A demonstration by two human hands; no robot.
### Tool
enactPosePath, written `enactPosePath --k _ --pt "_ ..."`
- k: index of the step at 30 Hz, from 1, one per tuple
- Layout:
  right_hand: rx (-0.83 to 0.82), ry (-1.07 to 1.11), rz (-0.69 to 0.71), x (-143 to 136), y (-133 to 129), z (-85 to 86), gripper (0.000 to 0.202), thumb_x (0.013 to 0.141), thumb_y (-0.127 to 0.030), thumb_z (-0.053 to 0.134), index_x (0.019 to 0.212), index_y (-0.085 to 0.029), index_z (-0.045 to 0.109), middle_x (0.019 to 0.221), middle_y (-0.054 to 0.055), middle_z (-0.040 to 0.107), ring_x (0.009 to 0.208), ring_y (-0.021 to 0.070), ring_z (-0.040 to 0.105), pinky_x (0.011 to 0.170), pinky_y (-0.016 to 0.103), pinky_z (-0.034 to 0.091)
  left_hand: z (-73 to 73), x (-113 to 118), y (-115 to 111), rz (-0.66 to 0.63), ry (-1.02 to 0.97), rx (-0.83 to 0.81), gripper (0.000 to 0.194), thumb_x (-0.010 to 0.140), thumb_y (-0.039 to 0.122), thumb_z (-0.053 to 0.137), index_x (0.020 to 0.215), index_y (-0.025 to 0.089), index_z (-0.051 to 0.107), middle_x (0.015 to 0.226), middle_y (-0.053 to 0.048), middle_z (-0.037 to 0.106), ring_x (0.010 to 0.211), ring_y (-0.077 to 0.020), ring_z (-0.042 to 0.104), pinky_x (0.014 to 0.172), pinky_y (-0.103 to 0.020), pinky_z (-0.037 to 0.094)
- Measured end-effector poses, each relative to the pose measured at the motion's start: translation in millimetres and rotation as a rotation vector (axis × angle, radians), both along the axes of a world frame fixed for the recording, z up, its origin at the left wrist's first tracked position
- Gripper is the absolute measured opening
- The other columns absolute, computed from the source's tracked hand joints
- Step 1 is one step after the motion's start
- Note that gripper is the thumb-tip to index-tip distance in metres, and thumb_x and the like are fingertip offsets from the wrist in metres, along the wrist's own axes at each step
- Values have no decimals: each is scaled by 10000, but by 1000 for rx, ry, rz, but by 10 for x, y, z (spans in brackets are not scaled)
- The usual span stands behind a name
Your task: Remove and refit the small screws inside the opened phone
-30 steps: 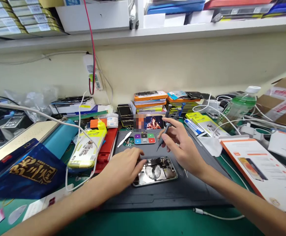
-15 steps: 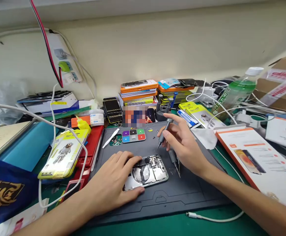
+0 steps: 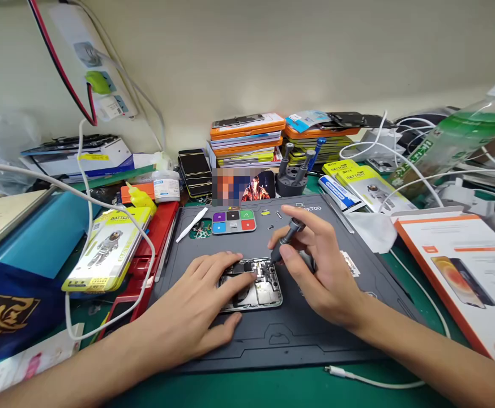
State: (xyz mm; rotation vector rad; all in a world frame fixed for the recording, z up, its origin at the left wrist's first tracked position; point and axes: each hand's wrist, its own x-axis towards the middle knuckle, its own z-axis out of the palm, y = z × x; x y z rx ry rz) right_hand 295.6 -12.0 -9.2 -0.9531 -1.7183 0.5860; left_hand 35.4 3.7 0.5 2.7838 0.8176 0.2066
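Observation:
An opened smartphone [image 3: 268, 293] lies on the dark grey work mat [image 3: 247, 345], its inner boards and metal plates exposed. My left hand [image 3: 207, 289] rests over its left part and steadies it. The index finger presses on the inside, other fingers reach the far edge, and the thumb is at the near side. In my right hand [image 3: 328, 266] a dark grey precision screwdriver [image 3: 289, 238] is held tilted between thumb and fingers. Its lower end is at the phone's far right corner; whether the tip touches a screw cannot be made out.
Behind the phone lies a colour-marked magnetic pad [image 3: 233, 221], with a white pry stick [image 3: 192, 224] beside it. A screwdriver stand [image 3: 292, 180] and a propped phone [image 3: 258, 187] stand farther back. A white cable [image 3: 370, 378] runs along the front right; a green-liquid bottle [image 3: 464, 133] leans at right.
The screwdriver has come down from above the mat to the phone's corner. My left index finger has shifted onto the phone's inside, and the thumb has moved off its near edge. The view has shifted.

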Motion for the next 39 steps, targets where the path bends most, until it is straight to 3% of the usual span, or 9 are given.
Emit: enactPosePath --k 4,11,18,23,30,35,39 --pt "24 7 -4 10 -9 -15 558 1104 -158 488 1610 -348 347 1107 27 670 975 188 698 836 406 587 57 -2 -7 -6 17 -15 369 1098 218 504 1450 297 581 1615 -167 475 1431 -387 510 1125 -650 505" --pt "62 -3 -44 7 -3 -26 548 1109 -148 474 1607 -348 362 1209 72 665 1025 200 688 889 429 603 10 -2 -15 36 -46 15 347 1043 217 596 1377 286 659 1580 -160 531 1400 -390 538 1127 -637 512" --pt "111 -33 -25 1 2 -34 634 1083 -121 509 1629 -408 362 1377 110 643 1020 227 727 860 456 649 -15 -33 19 9 -32 63 369 1047 226 591 1404 299 648 1581 -165 531 1413 -398 541 1128 -635 523" --pt "58 35 -81 -22 -4 -45 643 1054 -164 604 1603 -455 439 1474 110 584 986 252 757 797 475 671 17 -36 43 -28 -28 106 409 1031 192 565 1414 306 652 1538 -186 573 1375 -386 589 1057 -613 580" --pt "22 -2 -73 -30 16 -27 621 1070 -172 588 1608 -443 437 1432 114 623 977 230 761 780 425 674 21 -47 45 -47 11 120 445 1053 209 533 1475 323 619 1585 -210 554 1397 -421 570 1019 -631 594" --pt "40 -36 -72 -29 28 -49 611 1057 -174 619 1591 -429 467 1399 124 658 974 249 769 800 471 677 10 -87 21 -24 -7 95 485 1061 245 575 1526 386 588 1656 -158 513 1428 -415 554 1072 -629 561" --pt "54 -44 -69 -42 36 -56 624 1043 -159 639 1573 -448 480 1431 114 637 979 250 776 801 480 677 3 -85 14 -7 -50 78 439 1065 261 598 1488 367 643 1637 -170 536 1435 -422 558 1090 -641 544"
